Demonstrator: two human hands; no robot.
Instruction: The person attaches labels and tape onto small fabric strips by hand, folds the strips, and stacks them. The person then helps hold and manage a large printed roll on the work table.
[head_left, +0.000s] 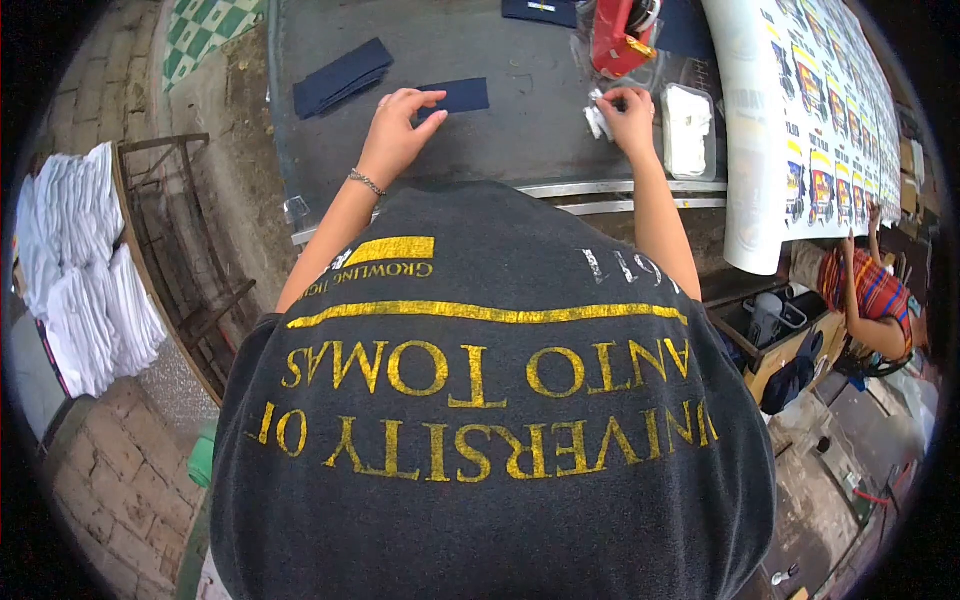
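Note:
On the dark tabletop (540,140), a flat navy fabric strip (462,95) lies just past my left hand (398,128). The fingers are curved and the thumb stands apart from them; the fingertips overlap the strip's left end, and I cannot tell whether they touch it. A stack of similar navy strips (345,78) lies further left. My right hand (630,122) pinches at a small white piece (598,118), whose kind is too small to make out. Right of that hand sits a clear plastic container (709,165) with white contents (685,128).
A red tape dispenser (622,40) stands at the back, near a navy piece with a small label (540,10). A large printed sheet (830,110) curls over the right side. Another person (870,290) is at far right. White folded garments (90,270) are stacked left.

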